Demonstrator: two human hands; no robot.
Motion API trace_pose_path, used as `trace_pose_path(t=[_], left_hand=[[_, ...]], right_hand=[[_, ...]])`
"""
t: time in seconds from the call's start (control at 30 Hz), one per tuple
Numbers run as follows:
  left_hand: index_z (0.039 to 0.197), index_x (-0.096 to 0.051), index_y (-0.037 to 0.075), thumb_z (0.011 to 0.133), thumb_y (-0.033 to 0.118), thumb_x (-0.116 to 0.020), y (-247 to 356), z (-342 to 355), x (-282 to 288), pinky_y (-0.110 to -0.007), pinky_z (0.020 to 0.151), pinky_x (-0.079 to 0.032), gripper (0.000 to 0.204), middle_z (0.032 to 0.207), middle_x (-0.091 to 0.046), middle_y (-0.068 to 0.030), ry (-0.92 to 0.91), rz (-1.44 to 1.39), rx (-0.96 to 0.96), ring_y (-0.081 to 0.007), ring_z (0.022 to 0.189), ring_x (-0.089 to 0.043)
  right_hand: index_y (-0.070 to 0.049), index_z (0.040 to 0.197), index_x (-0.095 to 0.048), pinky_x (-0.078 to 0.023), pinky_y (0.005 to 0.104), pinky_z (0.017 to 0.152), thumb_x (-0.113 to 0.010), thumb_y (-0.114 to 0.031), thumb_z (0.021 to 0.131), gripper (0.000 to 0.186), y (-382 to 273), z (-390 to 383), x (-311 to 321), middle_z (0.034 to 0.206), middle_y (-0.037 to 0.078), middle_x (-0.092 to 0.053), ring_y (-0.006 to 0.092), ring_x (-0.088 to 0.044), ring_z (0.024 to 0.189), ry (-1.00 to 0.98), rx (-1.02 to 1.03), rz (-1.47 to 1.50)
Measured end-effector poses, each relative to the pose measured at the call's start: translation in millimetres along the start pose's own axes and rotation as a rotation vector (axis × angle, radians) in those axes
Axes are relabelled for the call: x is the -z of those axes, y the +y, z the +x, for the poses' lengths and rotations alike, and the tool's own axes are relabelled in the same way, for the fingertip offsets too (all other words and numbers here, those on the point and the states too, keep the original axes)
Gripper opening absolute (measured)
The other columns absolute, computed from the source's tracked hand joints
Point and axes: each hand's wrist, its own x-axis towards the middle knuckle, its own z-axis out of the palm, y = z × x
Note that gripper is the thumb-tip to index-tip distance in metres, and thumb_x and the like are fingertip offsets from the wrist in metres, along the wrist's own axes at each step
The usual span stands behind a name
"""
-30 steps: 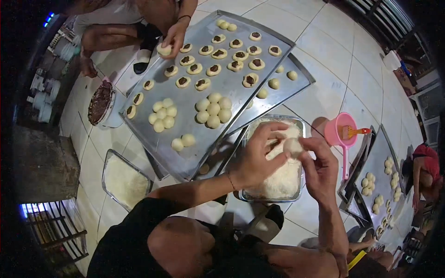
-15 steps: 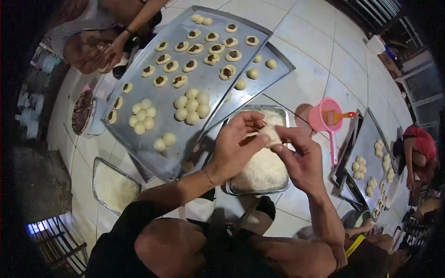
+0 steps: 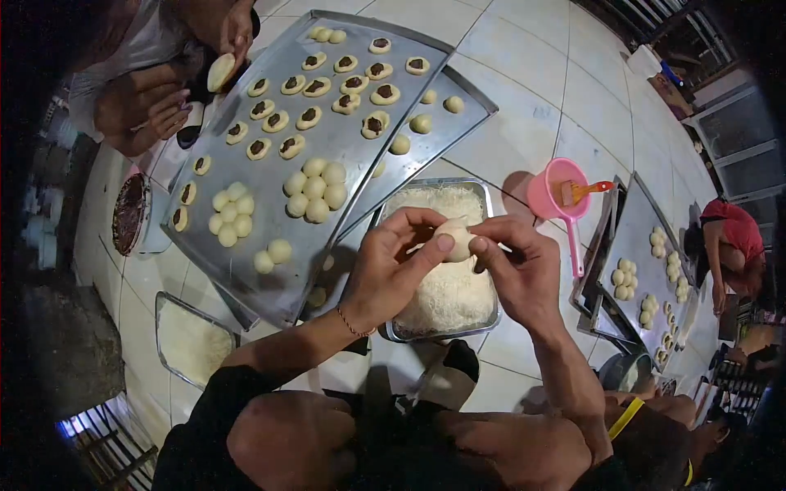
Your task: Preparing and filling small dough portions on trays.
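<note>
My left hand (image 3: pixel 397 262) and my right hand (image 3: pixel 516 270) both pinch a pale dough ball (image 3: pixel 455 244), thumbs pressed on it. Below them is a metal pan (image 3: pixel 494 315) heaped with white shreds (image 3: pixel 442 299). To the upper left lies a large metal tray (image 3: pixel 286 180) with clustered dough balls (image 3: pixel 315 188) and flattened rounds with dark filling (image 3: pixel 308 116). A second tray (image 3: pixel 458 131) underneath holds several more balls.
A pink pot with brush (image 3: pixel 548 184) sits right, beside stacked trays (image 3: pixel 630 237). A pale-powder pan (image 3: pixel 184 344) and dark-filling tub (image 3: pixel 129 209) lie left. A co-worker's hand (image 3: pixel 236 33) holds flat dough (image 3: pixel 219 71); another person (image 3: pixel 729 237) works far right.
My view has shifted, moving the trays leftward and upward in frame. My fingers have moved around the dough ball. The co-worker opposite now holds up a flattened piece of dough.
</note>
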Motion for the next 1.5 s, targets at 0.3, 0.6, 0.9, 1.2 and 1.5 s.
trace_pose_path(t=[0.3, 0.6, 0.9, 1.2, 1.5], left_hand=[[0.129, -0.045, -0.002, 0.091, 0.005, -0.058, -14.4, 4.4, -6.2, -0.025, 0.085, -0.049, 0.041, 0.122, -0.054, -0.0142, 0.016, -0.068, -0.254, -0.0154, 0.101, -0.057], [0.13, -0.051, 0.0, 0.098, 0.008, -0.051, -13.4, -2.2, -3.1, -0.025, 0.071, -0.05, 0.033, 0.106, -0.057, -0.0073, -0.062, 0.0, -0.209, -0.0119, 0.088, -0.056], [0.125, -0.055, 0.003, 0.097, 0.011, -0.053, -30.3, 4.3, 14.8, -0.031, 0.07, -0.05, 0.029, 0.105, -0.059, -0.0052, -0.077, -0.729, 0.248, -0.0154, 0.085, -0.057], [0.108, -0.057, 0.005, 0.085, 0.006, -0.061, -33.7, 78.8, 86.8, -0.033, 0.075, -0.047, 0.024, 0.101, -0.057, -0.0089, 0.418, 0.207, -0.261, -0.0212, 0.085, -0.054], [0.13, -0.051, 0.003, 0.081, 0.017, -0.065, -35.5, 134.8, 158.7, -0.042, 0.094, -0.046, 0.053, 0.124, -0.058, -0.0175, 0.611, 1.257, -0.222, -0.0344, 0.11, -0.057]], right_hand=[[0.005, 0.1, -0.064, -0.048, 0.025, 0.075, -0.064, 0.004, 0.086, 0.015, -16.0, 0.5, -6.0, 0.104, 0.012, -0.061, 0.0167, -0.057, 0.087, -0.024, -0.098, 0.089], [0.003, 0.09, -0.061, -0.048, 0.0251, 0.076, -0.066, 0.005, 0.083, 0.009, -9.4, 1.4, -8.3, 0.101, 0.011, -0.061, 0.0161, -0.056, 0.086, 0.019, -0.127, 0.202], [0.002, 0.097, -0.062, -0.049, 0.0259, 0.071, -0.066, -0.001, 0.087, 0.011, -9.6, 3.0, -19.1, 0.098, 0.009, -0.061, 0.0149, -0.055, 0.081, -0.142, -0.045, -0.177], [0.001, 0.1, -0.065, -0.049, 0.0249, 0.067, -0.063, -0.003, 0.088, 0.013, 10.9, 16.0, -29.9, 0.102, 0.012, -0.064, 0.0167, -0.059, 0.079, 0.073, 0.124, -0.084], [0.001, 0.104, -0.063, -0.05, 0.0311, 0.07, -0.059, -0.001, 0.085, 0.019, 160.4, 2.0, 19.9, 0.096, 0.013, -0.065, 0.0238, -0.06, 0.077, 0.01, -0.01, -0.734]])
